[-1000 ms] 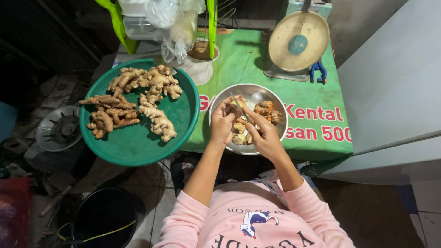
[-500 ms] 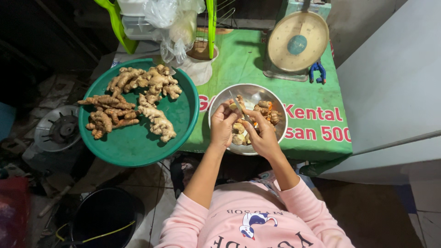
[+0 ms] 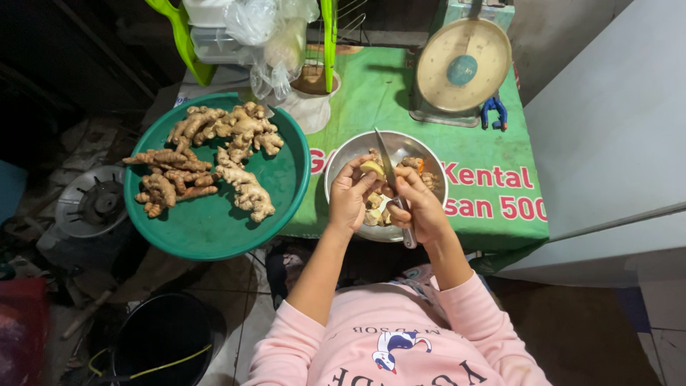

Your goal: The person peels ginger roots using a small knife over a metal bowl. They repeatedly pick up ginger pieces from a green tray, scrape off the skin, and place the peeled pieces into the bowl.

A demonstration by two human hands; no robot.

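Green table [image 3: 400, 93] | left hand [image 3: 350, 196]: ginger piece [image 3: 371, 168] | right hand [image 3: 421, 207]: knife [image 3: 386, 161]

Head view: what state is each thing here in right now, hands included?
Left hand: gripping a pale peeled root piece.
Right hand: gripping a knife, blade up.
Steel bowl: holds cut pieces.
Green tray: bearing whole unpeeled roots.
Weighing scale: pan bare.
Black bucket: upright, open.

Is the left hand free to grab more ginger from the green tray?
Probably not yet: the left hand holds a peeled piece. The ginger on the tray lies uncovered nearby.
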